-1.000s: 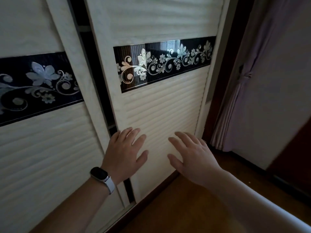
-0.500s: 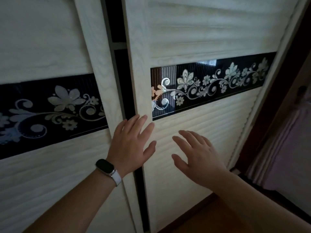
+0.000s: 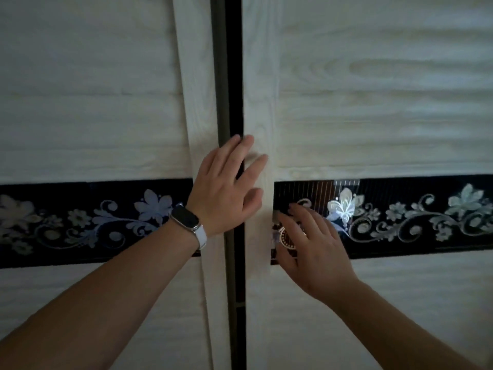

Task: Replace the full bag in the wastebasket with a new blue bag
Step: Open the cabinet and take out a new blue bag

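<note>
Both hands have climbed the wardrobe front since a moment ago, from the pale slats low down to the level of the dark flowered band, and the floor and curtain have dropped out of sight. Now the left hand [image 3: 226, 188], a watch [image 3: 186, 218] on its wrist, lies spread across the dark gap [image 3: 232, 76] between the two sliding doors, its fingers [image 3: 246, 141] open and resting on the frame edge of the right door [image 3: 373, 102]. The right hand [image 3: 312, 244] lies flat and open on that door's flowered band [image 3: 413, 217], gripping nothing. I take it both palms are set to push this door sideways and widen the gap, probably to fetch a bag. Neither wastebasket nor blue bag is anywhere in view, so nothing of the task lies near the fingers.
</note>
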A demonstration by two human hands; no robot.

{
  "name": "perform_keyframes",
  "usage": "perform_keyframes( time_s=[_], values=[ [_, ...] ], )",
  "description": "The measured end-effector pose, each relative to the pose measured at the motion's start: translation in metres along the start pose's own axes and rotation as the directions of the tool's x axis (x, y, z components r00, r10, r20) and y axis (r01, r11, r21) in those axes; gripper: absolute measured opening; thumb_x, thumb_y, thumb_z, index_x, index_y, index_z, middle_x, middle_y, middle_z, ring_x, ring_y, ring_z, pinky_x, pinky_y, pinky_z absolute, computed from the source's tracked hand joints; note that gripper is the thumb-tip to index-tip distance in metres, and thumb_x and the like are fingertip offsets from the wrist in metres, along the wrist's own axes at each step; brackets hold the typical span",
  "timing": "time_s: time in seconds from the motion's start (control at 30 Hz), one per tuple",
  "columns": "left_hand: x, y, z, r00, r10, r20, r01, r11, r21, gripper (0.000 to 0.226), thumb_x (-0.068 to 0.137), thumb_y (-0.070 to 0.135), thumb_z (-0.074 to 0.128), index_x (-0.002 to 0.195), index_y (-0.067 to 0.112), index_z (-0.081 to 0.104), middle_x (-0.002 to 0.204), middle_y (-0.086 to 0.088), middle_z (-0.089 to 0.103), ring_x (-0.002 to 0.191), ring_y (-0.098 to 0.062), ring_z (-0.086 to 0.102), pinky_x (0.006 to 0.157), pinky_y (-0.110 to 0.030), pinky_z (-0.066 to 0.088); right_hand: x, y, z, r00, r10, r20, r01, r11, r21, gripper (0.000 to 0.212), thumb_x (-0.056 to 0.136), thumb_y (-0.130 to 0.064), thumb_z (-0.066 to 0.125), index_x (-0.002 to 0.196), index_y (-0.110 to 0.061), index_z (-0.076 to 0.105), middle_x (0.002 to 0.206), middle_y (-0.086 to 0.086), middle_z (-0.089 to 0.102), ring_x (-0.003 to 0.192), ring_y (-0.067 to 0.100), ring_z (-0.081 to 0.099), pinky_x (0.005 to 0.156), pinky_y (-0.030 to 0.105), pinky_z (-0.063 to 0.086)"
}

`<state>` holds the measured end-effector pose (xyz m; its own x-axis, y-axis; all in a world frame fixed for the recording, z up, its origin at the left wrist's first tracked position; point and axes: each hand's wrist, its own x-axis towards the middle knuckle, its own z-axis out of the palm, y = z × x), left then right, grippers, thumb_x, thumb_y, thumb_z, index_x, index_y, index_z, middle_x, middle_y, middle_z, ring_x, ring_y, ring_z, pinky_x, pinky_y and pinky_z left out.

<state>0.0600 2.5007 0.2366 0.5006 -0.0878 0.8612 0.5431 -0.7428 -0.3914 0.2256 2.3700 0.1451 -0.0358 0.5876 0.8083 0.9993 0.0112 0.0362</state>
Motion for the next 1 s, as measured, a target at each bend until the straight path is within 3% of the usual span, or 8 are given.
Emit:
perform_keyframes(
  time_s=[0.23, 0.4, 0.5, 1.0],
  values=[
    [0.016, 0.006, 0.023, 0.998, -0.016, -0.054, 0.021, 0.996, 0.085, 0.062, 0.086, 0.045, 0.055, 0.138, 0.015, 0.04, 0.15, -0.016, 0.025, 0.14, -0.042, 0.026, 0.107, -0.059, 0.031, 0.021, 0.046, 0.027, 0.963, -0.162, -0.217, 0.155, 0.987, -0.05, 0.052, 0.087, -0.036, 0.059, 0.134, -0.015, 0.05, 0.148, 0.013, 0.04, 0.14, 0.031, 0.03, 0.112, 0.053, 0.025],
    [0.019, 0.005, 0.036, 0.997, 0.019, -0.081, -0.014, 0.998, 0.064, 0.063, 0.085, 0.045, 0.054, 0.138, 0.013, 0.039, 0.149, -0.018, 0.025, 0.139, -0.045, 0.024, 0.104, -0.061, 0.032, 0.022, 0.068, 0.05, 0.926, -0.231, -0.299, 0.213, 0.973, -0.093, 0.058, 0.087, -0.036, 0.058, 0.14, -0.02, 0.043, 0.154, 0.006, 0.027, 0.144, 0.026, 0.024, 0.115, 0.048, 0.019],
    [0.023, 0.01, 0.046, 0.994, 0.03, -0.101, -0.026, 0.999, 0.045, 0.062, 0.085, 0.043, 0.054, 0.137, 0.013, 0.04, 0.148, -0.018, 0.026, 0.138, -0.045, 0.025, 0.106, -0.06, 0.032, 0.021, 0.078, 0.059, 0.899, -0.24, -0.366, 0.202, 0.969, -0.141, 0.06, 0.083, -0.037, 0.06, 0.139, -0.021, 0.046, 0.153, 0.007, 0.03, 0.143, 0.026, 0.028, 0.114, 0.047, 0.02],
    [0.074, 0.079, 0.086, 0.985, 0.064, -0.159, -0.077, 0.994, -0.076, 0.061, 0.083, 0.036, 0.056, 0.136, 0.011, 0.04, 0.147, -0.018, 0.026, 0.138, -0.047, 0.025, 0.109, -0.06, 0.028, 0.003, 0.164, 0.034, 0.877, -0.261, -0.402, 0.184, 0.958, -0.222, 0.061, 0.079, -0.036, 0.061, 0.136, -0.018, 0.049, 0.146, 0.013, 0.042, 0.138, 0.031, 0.035, 0.112, 0.052, 0.025]
  ],
)
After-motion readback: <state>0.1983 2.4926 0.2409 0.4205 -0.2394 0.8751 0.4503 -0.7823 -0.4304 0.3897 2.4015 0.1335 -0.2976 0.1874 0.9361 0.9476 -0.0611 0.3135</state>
